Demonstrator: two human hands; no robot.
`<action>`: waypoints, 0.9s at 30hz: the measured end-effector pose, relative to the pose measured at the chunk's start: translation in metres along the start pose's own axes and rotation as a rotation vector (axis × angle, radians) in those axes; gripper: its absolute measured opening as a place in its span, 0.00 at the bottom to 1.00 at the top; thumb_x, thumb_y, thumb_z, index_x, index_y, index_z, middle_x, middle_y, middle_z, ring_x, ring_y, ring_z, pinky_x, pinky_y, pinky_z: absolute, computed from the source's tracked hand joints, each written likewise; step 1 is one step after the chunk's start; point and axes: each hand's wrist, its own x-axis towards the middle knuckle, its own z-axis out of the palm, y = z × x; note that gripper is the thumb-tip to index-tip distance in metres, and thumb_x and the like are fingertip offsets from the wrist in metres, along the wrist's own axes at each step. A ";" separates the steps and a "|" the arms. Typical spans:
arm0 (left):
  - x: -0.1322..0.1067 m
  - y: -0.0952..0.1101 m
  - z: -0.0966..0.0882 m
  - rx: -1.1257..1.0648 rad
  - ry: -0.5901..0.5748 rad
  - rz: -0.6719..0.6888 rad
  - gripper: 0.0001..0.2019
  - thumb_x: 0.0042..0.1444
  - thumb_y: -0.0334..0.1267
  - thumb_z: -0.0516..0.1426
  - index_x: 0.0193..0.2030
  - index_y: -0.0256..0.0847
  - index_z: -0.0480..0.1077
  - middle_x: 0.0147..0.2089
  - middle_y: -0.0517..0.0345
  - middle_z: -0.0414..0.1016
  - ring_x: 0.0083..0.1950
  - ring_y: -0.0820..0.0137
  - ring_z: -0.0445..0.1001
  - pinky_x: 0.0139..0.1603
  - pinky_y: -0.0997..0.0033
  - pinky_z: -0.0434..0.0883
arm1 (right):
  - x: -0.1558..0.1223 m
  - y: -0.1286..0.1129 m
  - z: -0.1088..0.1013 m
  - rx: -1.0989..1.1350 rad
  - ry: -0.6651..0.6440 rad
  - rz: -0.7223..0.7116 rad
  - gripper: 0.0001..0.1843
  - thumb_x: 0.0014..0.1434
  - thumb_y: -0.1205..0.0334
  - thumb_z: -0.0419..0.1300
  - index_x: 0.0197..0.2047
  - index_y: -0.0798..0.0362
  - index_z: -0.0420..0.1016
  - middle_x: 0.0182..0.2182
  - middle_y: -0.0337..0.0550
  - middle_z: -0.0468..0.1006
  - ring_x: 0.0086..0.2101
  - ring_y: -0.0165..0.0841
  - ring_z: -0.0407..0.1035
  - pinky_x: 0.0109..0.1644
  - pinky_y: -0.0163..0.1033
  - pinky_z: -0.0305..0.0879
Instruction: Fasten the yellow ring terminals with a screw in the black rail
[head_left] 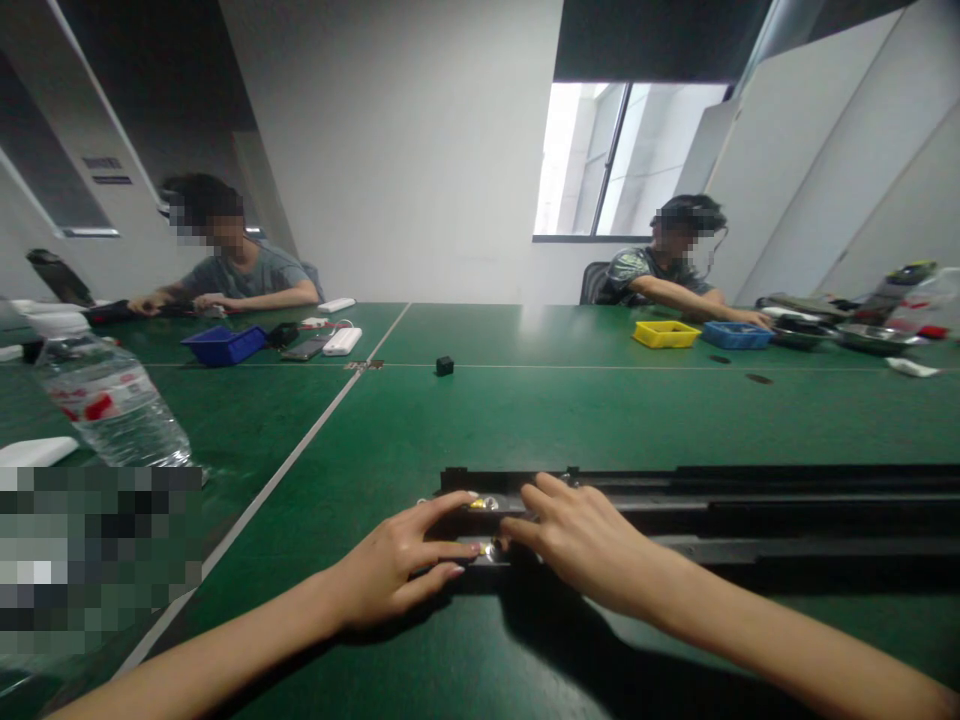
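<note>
Long black slotted rails (750, 515) lie side by side on the green table, running off to the right. At their left end sit small shiny metal pieces with yellow bits (489, 502), too small to name. My left hand (401, 560) rests at this end with its fingers spread; two fingertips touch beside the shiny pieces. Just to the right, my right hand (574, 525) bends over the rails with its fingers curled down. Its fingertips come together at the nearer rail, and whatever they pinch is hidden.
Left stands a clear water bottle (112, 390). Beyond the rails lie a small black cube (445, 366), a blue tray (225, 343), a white power bank (343, 341), a yellow tray (665, 334) and another blue tray (735, 335). Two people (247, 265) sit across the table.
</note>
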 end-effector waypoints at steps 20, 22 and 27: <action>-0.001 -0.001 0.002 0.011 0.008 -0.013 0.16 0.70 0.39 0.48 0.60 0.47 0.70 0.71 0.50 0.54 0.66 0.55 0.62 0.64 0.52 0.64 | -0.002 0.001 0.000 0.003 -0.001 0.004 0.12 0.62 0.70 0.58 0.47 0.48 0.74 0.35 0.45 0.71 0.36 0.37 0.64 0.27 0.36 0.48; -0.002 -0.001 0.002 0.014 0.016 -0.010 0.16 0.70 0.40 0.48 0.59 0.47 0.71 0.70 0.50 0.54 0.66 0.55 0.62 0.64 0.51 0.63 | -0.001 0.001 -0.001 0.004 -0.003 0.005 0.11 0.62 0.70 0.58 0.46 0.48 0.74 0.35 0.45 0.71 0.36 0.37 0.64 0.27 0.36 0.48; -0.001 0.000 0.002 0.026 0.020 -0.008 0.16 0.70 0.39 0.48 0.59 0.47 0.71 0.70 0.49 0.55 0.66 0.54 0.62 0.63 0.50 0.64 | -0.002 0.000 -0.001 -0.005 -0.012 0.009 0.13 0.62 0.70 0.58 0.47 0.47 0.74 0.35 0.45 0.71 0.36 0.37 0.64 0.27 0.35 0.47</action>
